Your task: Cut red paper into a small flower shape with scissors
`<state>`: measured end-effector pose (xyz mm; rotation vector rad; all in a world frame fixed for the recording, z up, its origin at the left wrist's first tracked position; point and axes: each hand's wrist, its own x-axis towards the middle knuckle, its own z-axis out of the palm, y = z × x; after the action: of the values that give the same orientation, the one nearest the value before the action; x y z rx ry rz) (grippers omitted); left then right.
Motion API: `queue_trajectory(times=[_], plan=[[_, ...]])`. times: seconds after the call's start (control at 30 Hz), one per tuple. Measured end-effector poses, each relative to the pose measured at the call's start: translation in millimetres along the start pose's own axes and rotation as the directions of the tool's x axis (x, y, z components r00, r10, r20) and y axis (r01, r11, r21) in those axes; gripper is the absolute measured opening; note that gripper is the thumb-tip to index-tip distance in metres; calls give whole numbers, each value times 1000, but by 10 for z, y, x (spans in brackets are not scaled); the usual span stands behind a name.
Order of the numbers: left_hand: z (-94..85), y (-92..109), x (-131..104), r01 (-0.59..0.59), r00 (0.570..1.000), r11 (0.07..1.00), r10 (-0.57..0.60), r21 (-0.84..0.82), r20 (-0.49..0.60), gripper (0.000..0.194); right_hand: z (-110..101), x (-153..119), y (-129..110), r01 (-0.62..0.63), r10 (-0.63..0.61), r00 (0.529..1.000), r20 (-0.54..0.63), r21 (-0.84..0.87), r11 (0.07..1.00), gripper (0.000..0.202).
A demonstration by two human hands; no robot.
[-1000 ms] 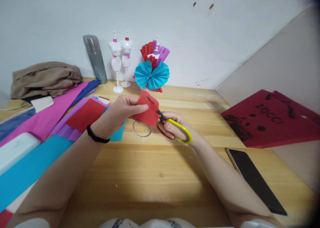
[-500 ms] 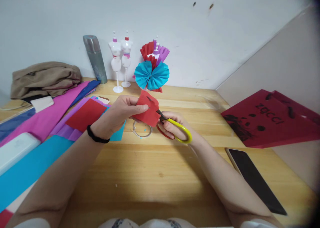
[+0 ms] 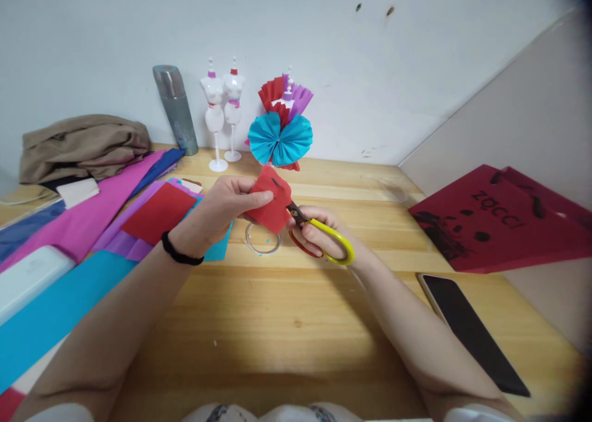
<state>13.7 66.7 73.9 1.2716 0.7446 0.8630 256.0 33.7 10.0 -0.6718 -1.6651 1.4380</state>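
Note:
Between thumb and fingers, my left hand pinches a small piece of red paper with rounded corners. My right hand has its fingers in the handles of a pair of scissors, one handle yellow, the other red. The dark blades meet the right edge of the red paper, one blade showing in front of it and part of the other hidden behind. Below the paper, a coil of thin wire lies on the wooden table. Behind it stands a mannequin dressed in pleated blue, red and purple paper.
Two bare white mannequins and a grey bottle stand at the back. Coloured paper sheets and brown cloth cover the left side. On the right are a red paper bag and a phone.
The red paper has shifted and turned slightly in my left hand, its right edge now a little further left. The scissors remain at that edge, hardly moved.

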Motion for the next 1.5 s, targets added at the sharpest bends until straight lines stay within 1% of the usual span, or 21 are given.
queue_trajectory(times=[0.23,0.47,0.53,0.73,0.97,1.1,1.3,1.5], plan=[[9,31,10,-59,997,998,59,5,-44,35,-3,7,36,8,-8,1000,-4,20,1000,48],[30,-12,14,-80,986,997,76,-23,-147,38,27,9,45,-10,10,1000,-22,24,1000,51],[38,-24,18,-86,984,996,80,-34,-162,39,43,10,46,-21,21,999,-24,34,999,52],[63,-42,24,-72,985,993,56,-94,-162,41,80,16,36,-31,32,999,-14,51,998,54],[59,-104,25,-53,986,991,33,-120,-162,31,97,20,69,-9,9,1000,-6,42,999,49],[66,-120,34,-39,990,992,22,-119,-141,33,110,23,90,16,-15,1000,-13,53,998,48],[86,-137,43,-51,989,990,32,-131,-146,37,126,28,65,24,-22,999,-34,62,998,52],[97,-139,37,-44,994,992,32,-115,-107,38,116,27,57,20,-18,999,-35,55,998,53]])
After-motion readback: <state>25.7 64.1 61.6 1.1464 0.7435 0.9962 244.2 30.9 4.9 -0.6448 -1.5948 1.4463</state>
